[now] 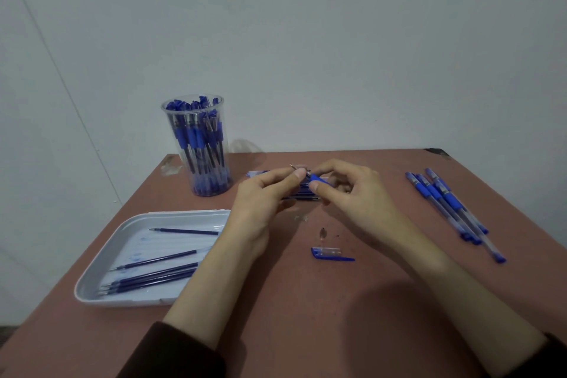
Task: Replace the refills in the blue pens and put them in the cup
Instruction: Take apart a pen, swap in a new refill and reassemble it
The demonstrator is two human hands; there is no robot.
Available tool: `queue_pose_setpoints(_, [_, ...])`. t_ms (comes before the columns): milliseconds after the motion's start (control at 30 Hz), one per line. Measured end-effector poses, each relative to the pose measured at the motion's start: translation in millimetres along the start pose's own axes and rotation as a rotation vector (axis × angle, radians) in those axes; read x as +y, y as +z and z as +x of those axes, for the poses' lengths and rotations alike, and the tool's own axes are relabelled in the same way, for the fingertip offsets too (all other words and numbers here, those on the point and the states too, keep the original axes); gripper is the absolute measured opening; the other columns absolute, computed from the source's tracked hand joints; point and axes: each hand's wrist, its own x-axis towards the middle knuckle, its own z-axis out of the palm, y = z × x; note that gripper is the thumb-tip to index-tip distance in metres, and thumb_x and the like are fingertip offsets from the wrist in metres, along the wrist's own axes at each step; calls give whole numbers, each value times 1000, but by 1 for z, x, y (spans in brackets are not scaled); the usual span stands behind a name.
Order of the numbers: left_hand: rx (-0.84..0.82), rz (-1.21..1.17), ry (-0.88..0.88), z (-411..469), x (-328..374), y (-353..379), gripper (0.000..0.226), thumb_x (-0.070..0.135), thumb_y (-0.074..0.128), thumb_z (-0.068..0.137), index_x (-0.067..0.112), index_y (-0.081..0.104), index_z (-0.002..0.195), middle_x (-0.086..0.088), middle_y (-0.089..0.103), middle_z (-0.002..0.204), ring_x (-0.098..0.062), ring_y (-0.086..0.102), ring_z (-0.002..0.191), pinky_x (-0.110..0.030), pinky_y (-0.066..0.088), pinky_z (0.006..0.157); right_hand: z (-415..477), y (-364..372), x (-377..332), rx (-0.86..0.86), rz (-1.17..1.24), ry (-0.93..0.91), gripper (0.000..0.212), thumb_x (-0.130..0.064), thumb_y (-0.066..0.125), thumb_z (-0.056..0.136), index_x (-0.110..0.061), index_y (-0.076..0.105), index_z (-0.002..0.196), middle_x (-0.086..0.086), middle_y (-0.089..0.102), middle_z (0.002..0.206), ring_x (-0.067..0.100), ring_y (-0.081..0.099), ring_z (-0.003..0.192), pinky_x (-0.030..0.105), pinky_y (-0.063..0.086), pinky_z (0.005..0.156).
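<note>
Above the middle of the table, my right hand (352,193) pinches a blue pen (319,180) at its blue grip. My left hand (264,193) pinches the pen's metal tip end (294,167) between thumb and finger. Behind the hands lies a bundle of refills (302,193), mostly hidden. A clear cup (198,144) packed with several blue pens stands at the back left. Several more blue pens (451,205) lie in a row on the right. A blue pen cap (329,254) lies in front of the hands.
A white tray (92,279) with several dark blue refills (156,276) sits at the front left. A small clear tip piece (322,233) lies near the cap. The reddish-brown table (337,316) ends at a grey wall behind.
</note>
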Motion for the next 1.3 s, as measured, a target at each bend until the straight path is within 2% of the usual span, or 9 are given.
queue_pose_setpoints(167, [76,-253,-42,3,5,-4,6,17,60,89,13,62,92,1,71,75,-12,69,77,-18,55,67,0,-2,3,13,-39,1,10,-21,69,84,-32,68,83,2,65,67,1,49,53,12,38,57])
queue_pose_setpoints(300, [40,-312,-40,1,5,-2,19,4,62,86,9,58,103,-9,71,84,-16,70,75,-21,57,69,1,1,7,22,-35,15,7,-23,70,83,-30,70,85,5,64,68,27,58,64,33,48,63])
queue_pose_setpoints(467, [36,-223,-32,-1,4,0,23,-8,61,82,6,65,100,-2,72,73,-10,69,68,-16,55,66,0,2,6,-23,5,4,6,-22,69,84,-29,69,86,7,64,66,13,52,56,26,43,60])
queue_pose_setpoints(567, [146,-306,3,4,9,-4,17,-8,60,82,4,65,93,-3,68,74,-10,67,67,-18,56,70,2,2,7,-23,-22,10,7,-21,69,85,-29,69,84,10,65,69,22,55,59,30,46,63])
queue_pose_setpoints(700, [316,-350,211,11,17,-17,24,-4,59,86,3,63,109,-6,64,90,-13,64,83,-23,54,85,4,0,13,-11,-48,21,7,-22,68,84,-28,69,82,13,64,72,34,57,70,36,49,68])
queue_pose_setpoints(833, [350,-27,421,8,26,-13,24,8,58,91,26,66,104,-1,65,86,-8,63,86,-14,50,66,7,-2,21,31,-105,48,10,-22,68,85,-31,68,80,7,64,65,21,52,59,31,46,64])
queue_pose_setpoints(933, [259,558,613,24,34,-8,30,7,59,90,24,66,114,-1,64,93,-4,63,78,-14,48,73,10,-6,26,89,-137,83,9,-27,66,84,-34,67,79,-5,63,61,16,59,62,33,51,67])
queue_pose_setpoints(1100, [-166,1174,399,50,25,-4,35,0,66,82,10,66,115,-3,71,89,-10,65,80,-16,47,83,12,-10,30,140,-338,93,7,-30,62,84,-35,62,80,-20,56,57,9,52,62,34,48,61])
queue_pose_setpoints(1300, [-239,1319,351,57,8,-5,25,-1,70,76,11,74,97,-6,74,91,-12,68,85,-28,52,84,12,-15,28,210,-390,136,8,-30,58,87,-34,61,81,-12,47,52,7,47,56,28,33,52])
